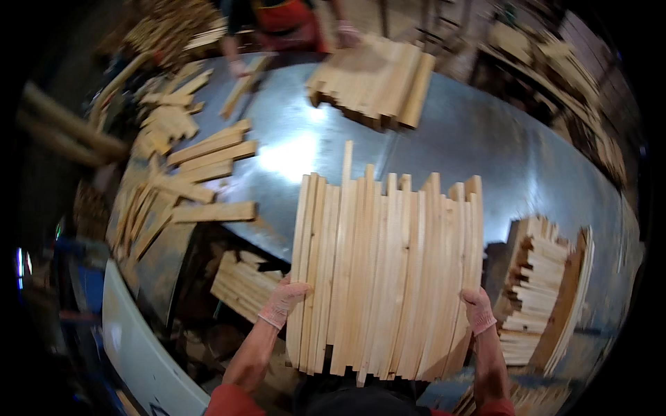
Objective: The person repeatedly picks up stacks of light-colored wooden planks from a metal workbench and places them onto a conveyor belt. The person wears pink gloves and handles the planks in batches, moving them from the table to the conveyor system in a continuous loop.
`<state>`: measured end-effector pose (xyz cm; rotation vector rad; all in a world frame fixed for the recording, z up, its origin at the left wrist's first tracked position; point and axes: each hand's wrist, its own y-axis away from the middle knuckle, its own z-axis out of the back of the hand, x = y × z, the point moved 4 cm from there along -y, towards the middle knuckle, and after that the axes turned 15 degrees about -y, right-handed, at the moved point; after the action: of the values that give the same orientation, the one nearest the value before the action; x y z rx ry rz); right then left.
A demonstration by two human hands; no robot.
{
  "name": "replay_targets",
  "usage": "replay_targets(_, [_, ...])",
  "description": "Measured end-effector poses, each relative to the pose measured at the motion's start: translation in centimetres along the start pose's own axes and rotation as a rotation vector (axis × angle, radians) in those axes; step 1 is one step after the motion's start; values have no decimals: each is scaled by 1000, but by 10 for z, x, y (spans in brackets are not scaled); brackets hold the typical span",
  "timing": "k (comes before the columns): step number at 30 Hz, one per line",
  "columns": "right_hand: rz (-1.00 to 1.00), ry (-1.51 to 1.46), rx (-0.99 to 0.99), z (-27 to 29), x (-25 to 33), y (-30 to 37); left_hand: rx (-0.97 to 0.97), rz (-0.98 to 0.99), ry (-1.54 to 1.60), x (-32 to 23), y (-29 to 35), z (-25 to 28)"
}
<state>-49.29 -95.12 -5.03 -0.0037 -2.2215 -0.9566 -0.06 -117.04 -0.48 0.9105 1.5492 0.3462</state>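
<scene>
Between my two gloved hands is a wide row of light wooden strips (385, 277), set side by side with uneven ends. My left hand (283, 302) presses on the row's left side, thumb on top, and my right hand (479, 310) clasps the right side the same way. The row's far part reaches over the metal table (444, 156), while its near end lies close to my body. One strip near the left juts out farther than the others. The fingers under the row are hidden.
Across the table a co-worker in a red apron (288, 28) has one hand on a loose board (246, 84), near a block of boards (374, 80). Loose wood pieces (211, 149) lie at the left. Stacked strips (534, 284) stand right; more strips (246, 284) lie below the table edge.
</scene>
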Motion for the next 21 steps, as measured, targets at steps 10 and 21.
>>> replay_targets(10, [-13,285,629,-240,-43,19,-359,-442,130,78,298,131])
replay_targets(21, [-499,441,1046,-485,-287,331,-840,-608,515,288,663,243])
